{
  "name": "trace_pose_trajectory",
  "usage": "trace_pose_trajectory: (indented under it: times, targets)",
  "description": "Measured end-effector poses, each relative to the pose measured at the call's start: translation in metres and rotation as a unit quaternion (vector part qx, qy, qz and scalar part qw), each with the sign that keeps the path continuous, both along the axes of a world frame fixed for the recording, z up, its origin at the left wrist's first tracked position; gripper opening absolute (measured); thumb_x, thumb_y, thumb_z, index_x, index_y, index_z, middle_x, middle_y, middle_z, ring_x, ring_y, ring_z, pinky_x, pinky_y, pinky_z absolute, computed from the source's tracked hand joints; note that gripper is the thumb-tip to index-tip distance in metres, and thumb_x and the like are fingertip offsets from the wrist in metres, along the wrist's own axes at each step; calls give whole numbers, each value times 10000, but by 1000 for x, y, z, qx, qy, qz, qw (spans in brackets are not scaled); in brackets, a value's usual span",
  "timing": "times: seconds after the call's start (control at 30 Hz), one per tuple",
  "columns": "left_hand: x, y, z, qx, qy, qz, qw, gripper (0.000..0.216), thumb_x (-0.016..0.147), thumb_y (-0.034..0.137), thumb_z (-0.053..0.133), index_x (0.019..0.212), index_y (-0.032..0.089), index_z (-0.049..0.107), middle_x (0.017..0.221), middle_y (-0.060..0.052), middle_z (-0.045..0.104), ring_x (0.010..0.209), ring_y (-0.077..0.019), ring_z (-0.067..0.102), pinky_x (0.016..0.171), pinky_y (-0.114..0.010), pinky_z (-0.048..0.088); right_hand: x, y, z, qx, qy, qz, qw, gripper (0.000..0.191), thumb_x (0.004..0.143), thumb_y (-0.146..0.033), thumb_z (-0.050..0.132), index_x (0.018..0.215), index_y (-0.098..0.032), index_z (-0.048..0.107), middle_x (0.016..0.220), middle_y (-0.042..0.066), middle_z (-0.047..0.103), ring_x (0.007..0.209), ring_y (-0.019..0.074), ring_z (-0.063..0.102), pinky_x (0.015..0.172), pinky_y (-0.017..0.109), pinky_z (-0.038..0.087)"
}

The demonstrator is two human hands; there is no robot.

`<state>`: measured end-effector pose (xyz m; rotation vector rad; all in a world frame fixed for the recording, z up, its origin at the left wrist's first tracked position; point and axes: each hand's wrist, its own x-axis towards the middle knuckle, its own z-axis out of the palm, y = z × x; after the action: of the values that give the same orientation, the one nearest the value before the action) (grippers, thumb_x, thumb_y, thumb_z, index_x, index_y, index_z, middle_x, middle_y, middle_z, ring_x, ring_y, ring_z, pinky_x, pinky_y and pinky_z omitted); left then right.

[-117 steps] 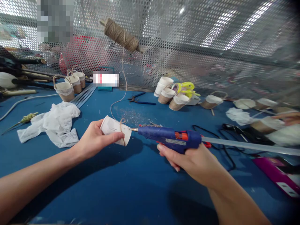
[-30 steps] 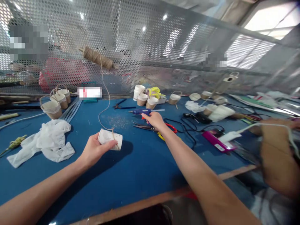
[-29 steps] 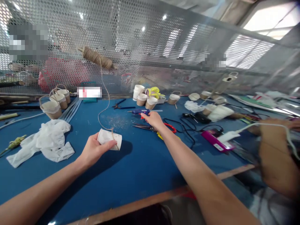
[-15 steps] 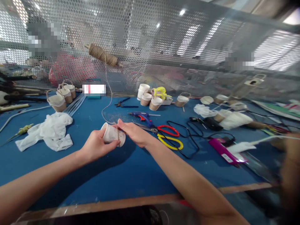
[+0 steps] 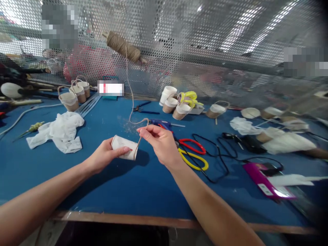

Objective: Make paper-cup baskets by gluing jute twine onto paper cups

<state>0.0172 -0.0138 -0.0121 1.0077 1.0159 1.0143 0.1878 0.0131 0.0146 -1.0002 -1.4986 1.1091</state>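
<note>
My left hand (image 5: 109,152) is closed around a white paper cup (image 5: 123,145) tipped on its side, its thumb lying along the wall. Brown twine (image 5: 138,140) runs from the cup's base end up to my right hand (image 5: 160,141), which pinches it between thumb and fingertips just right of the cup. From there the twine loops back over the table and climbs to a spool (image 5: 123,46) on the mesh panel. Behind my right hand, a blue glue gun (image 5: 162,123) is partly hidden. Scissors with one red and one yellow handle (image 5: 192,159) lie beside that wrist.
Twine-wrapped cups with handles (image 5: 69,100) stand at the left rear, and more cups (image 5: 181,111) at the back middle. Pliers (image 5: 145,108) lie before the mesh. White cloth (image 5: 60,131) lies left. Black cable (image 5: 217,164) and a purple packet (image 5: 266,181) are on the right.
My right hand has drawn away from the cup to the right, pulling the twine out from it. The cup lies more level in my left hand. The view has shifted a little.
</note>
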Motion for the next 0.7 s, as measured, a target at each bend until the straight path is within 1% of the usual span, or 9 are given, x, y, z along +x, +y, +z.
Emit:
trace_pose_trajectory:
  times: [0.2, 0.43, 0.57, 0.7]
  targets:
    - [1, -8, 5, 7, -10, -8, 1000, 229, 604, 227, 732, 753, 125, 592, 679, 5, 680, 582, -93, 597, 614, -205, 470, -3, -7, 3, 38, -71, -39, 996, 166, 727, -337, 610, 739, -178, 655, 742, 19, 662, 702, 133, 575, 675, 280, 448]
    - [-3, -10, 2, 21, -5, -21, 1000, 246, 616, 270, 723, 765, 122, 596, 661, 4, 677, 574, -99, 604, 589, -209, 469, -5, -19, 7, 92, -92, -93, 987, 165, 737, -325, 589, 690, -171, 624, 665, 9, 627, 649, 131, 555, 638, 281, 439]
    - [-1, -11, 2, 29, 1, -31, 999, 269, 606, 286, 723, 769, 114, 596, 671, -18, 682, 587, -123, 616, 606, -241, 483, -8, -27, 12, 113, -119, -92, 982, 163, 749, -315, 581, 686, -169, 619, 661, 3, 621, 652, 130, 553, 637, 278, 439]
    - [0, -14, 5, 54, 12, -25, 998, 277, 605, 297, 722, 769, 116, 592, 692, -18, 680, 598, -126, 614, 604, -245, 483, -9, -29, 17, 137, -146, -84, 976, 163, 759, -307, 574, 707, -161, 625, 672, 3, 621, 644, 125, 547, 632, 272, 435]
